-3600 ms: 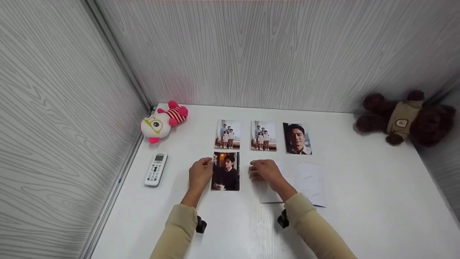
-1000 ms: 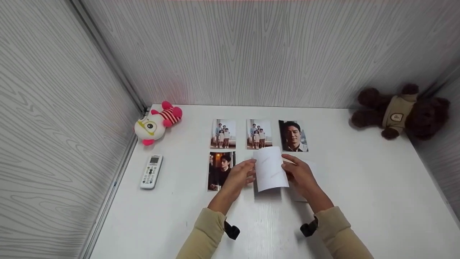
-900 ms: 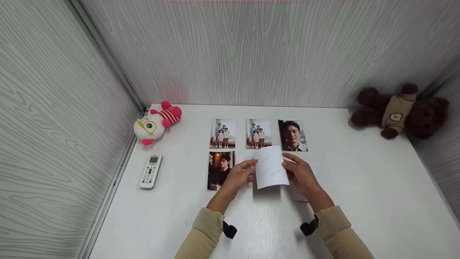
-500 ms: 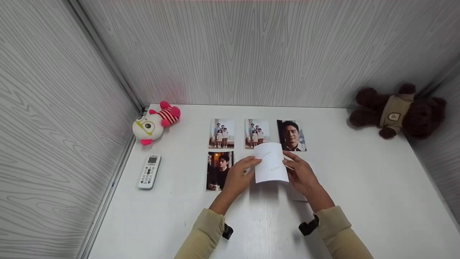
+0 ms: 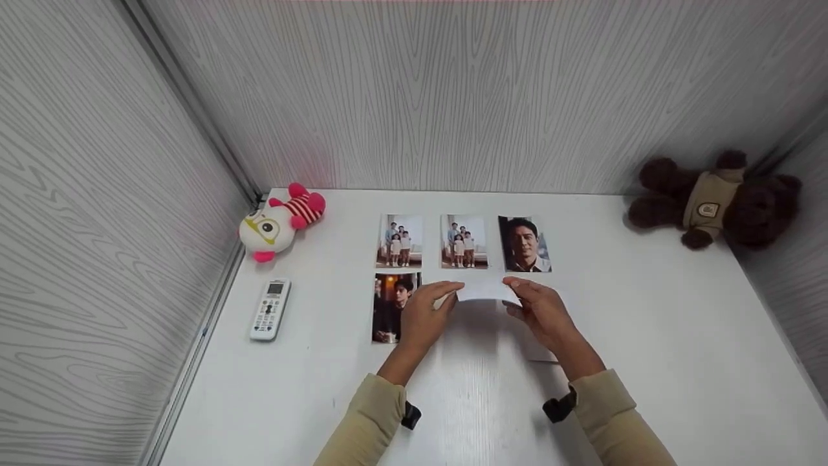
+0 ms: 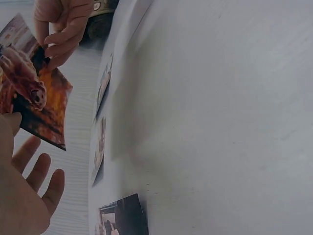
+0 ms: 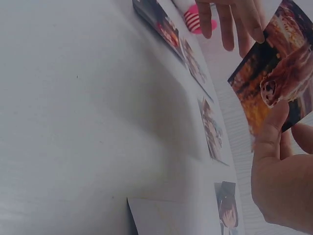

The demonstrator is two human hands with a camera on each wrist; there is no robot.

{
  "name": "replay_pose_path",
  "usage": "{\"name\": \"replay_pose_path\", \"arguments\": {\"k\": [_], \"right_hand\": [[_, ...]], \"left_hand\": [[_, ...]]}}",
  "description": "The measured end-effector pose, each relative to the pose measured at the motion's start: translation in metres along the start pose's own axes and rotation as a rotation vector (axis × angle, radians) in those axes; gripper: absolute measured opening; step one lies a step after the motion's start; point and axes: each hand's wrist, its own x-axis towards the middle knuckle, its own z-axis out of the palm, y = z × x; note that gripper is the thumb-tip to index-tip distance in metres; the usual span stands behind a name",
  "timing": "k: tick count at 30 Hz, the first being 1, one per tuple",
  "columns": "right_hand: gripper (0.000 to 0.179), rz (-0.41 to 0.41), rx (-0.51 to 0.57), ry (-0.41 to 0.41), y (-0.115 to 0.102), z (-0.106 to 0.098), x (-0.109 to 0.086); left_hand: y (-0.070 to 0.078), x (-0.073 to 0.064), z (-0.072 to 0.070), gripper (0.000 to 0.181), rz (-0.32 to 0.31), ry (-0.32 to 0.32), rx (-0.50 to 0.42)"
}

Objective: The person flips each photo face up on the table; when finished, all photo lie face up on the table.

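Observation:
Above the table my left hand (image 5: 424, 317) and right hand (image 5: 543, 314) pinch opposite edges of one photo print (image 5: 486, 289), which bows slightly. Its white back faces up in the head view. From the wrists its picture side shows: a furry brown animal, dog-like, on orange and dark ground, in the left wrist view (image 6: 44, 93) and the right wrist view alike. Left of it lies a photo of a seated person in dark clothes (image 5: 388, 314), partly covered by my left hand. Under my right hand lies a face-down print (image 5: 542, 353), mostly hidden.
Behind, two family photos (image 5: 399, 241) and a portrait photo (image 5: 525, 244) lie in a row on the white table (image 5: 653, 336). A white remote (image 5: 270, 309) and a pink-and-white plush toy (image 5: 278, 223) are at left. A brown teddy bear (image 5: 718, 204) lies at the far right.
Earlier the hands were apart, the left beside the seated-person photo, the right over face-down prints. One print has since been lifted between both hands; its near edge has tilted up.

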Motion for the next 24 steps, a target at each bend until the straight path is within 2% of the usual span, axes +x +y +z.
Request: {"name": "replay_pose_path", "arguments": {"k": [3, 6, 9, 11, 14, 17, 24], "right_hand": [[0.04, 0.003, -0.102, -0.025, -0.0009, -0.0026, -0.0013], [0.045, 0.003, -0.205, -0.041, -0.0012, -0.0041, -0.001], [0.047, -0.011, -0.282, -0.037, -0.0005, -0.0039, 0.0006], [0.045, -0.016, -0.308, -0.022, 0.0005, -0.0031, 0.0019], [0.04, -0.021, -0.322, -0.01, 0.0019, -0.0024, 0.0035], [0.033, -0.02, -0.331, -0.002, 0.0028, -0.0019, 0.0039], [0.025, 0.0, -0.378, 0.019, 0.0058, -0.0001, 0.0045]], "left_hand": [[0.001, 0.0007, -0.0009, 0.019, -0.044, 0.025, -0.025], [0.0033, 0.0025, -0.002, 0.02, -0.118, 0.023, -0.1], [0.0056, 0.0042, -0.0031, 0.023, -0.213, -0.01, -0.231], [0.006, 0.005, -0.0035, 0.026, -0.295, -0.05, -0.351], [0.0056, 0.0051, -0.0046, 0.033, -0.427, -0.114, -0.534], [0.0043, 0.004, -0.0049, 0.041, -0.529, -0.161, -0.648], [0.0013, 0.001, -0.0026, 0.048, -0.671, -0.19, -0.729]]}}
